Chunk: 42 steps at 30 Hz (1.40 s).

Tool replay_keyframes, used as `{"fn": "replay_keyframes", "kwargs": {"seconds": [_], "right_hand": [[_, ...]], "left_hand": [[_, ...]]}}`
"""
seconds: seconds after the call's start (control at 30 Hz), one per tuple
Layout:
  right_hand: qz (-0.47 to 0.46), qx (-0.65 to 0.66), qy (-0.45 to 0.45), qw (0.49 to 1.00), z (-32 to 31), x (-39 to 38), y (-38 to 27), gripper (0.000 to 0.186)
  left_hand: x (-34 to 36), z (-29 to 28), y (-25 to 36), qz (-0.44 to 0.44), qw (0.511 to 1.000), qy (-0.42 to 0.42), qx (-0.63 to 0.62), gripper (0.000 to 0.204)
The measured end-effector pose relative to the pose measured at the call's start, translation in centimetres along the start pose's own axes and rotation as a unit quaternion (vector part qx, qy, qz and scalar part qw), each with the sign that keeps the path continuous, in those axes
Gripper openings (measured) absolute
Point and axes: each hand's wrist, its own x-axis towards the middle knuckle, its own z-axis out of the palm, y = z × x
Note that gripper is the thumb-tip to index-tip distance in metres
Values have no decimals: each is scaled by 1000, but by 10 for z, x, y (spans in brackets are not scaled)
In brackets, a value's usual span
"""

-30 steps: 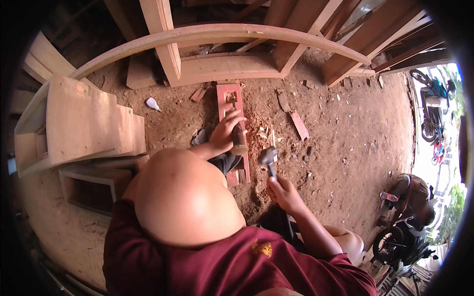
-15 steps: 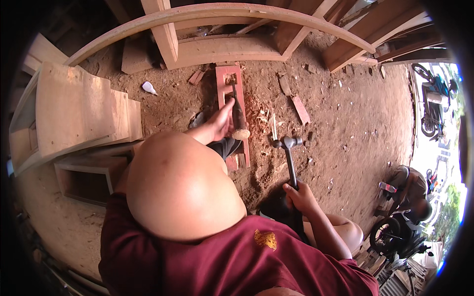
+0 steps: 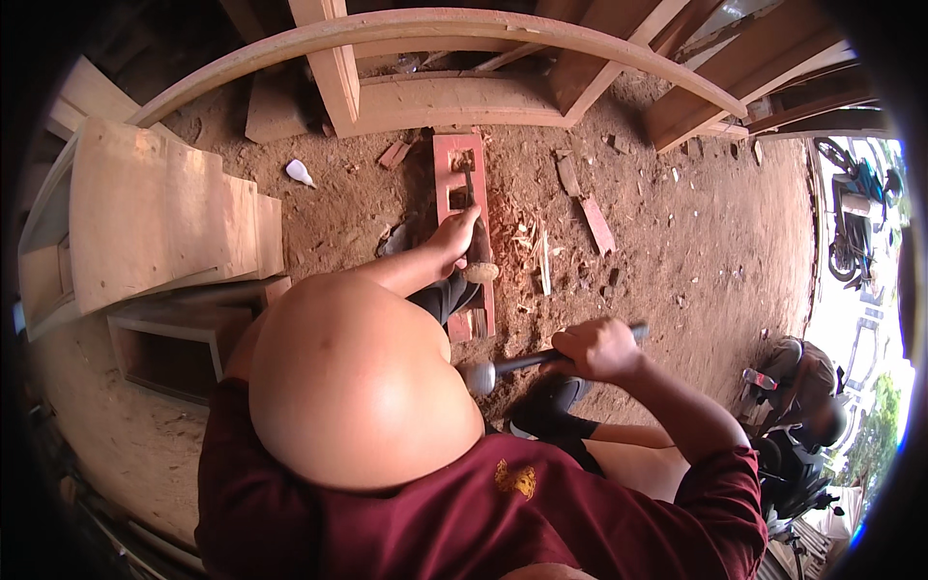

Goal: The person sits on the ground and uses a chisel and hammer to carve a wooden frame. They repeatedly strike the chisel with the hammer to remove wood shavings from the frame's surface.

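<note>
A red-faced wooden piece (image 3: 443, 159) with rectangular mortises cut in it lies on the dirt ground in front of me. My left hand (image 3: 454, 238) is closed round the dark handle of a chisel (image 3: 479, 253). The chisel's blade points away from me, its tip at the far mortise, and the pale, battered butt of the handle faces me. In my right hand (image 3: 601, 350) is a ball-peen hammer (image 3: 477, 377), gripped by its dark shaft. The hammer lies nearly sideways close to my body, its head to the left of my fist and apart from the chisel.
Pale wood chips (image 3: 543, 256) and a red offcut (image 3: 597, 226) lie right of the workpiece. A curved wooden frame (image 3: 454, 97) stands beyond it, stacked curved boards (image 3: 145, 213) at left. A white bottle (image 3: 300, 173) lies nearby. Far right are a person (image 3: 802, 382) and a motorcycle (image 3: 851, 213).
My right hand has risen and turned the hammer from pointing away to lying sideways, its head drawn back toward my body. My left hand still holds the chisel at the far mortise.
</note>
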Motion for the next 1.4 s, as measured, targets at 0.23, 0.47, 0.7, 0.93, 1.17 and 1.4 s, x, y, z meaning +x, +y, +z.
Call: {"fn": "replay_keyframes", "kwargs": {"seconds": [0.23,0.47,0.7,0.93,1.17,1.4], "right_hand": [[101,60,66,991,9,29,31,43],[6,-147,20,989,4,35,52,45],[-136,-79,134,978,3,19,34,47],[199,41,-13,979,27,31,52,47],[-74,-114,13,991,11,37,41,37],[22,-91,84,992,26,34,41,45]], "left_hand": [[22,-4,-19,35,999,-4,-8,35],[-4,3,3,18,999,5,43,39],[4,-2,-10,22,994,7,106,45],[18,-6,-17,36,995,11,89,46],[22,-9,-22,44,994,2,103,41],[43,-22,-36,106,993,7,42,45]]}}
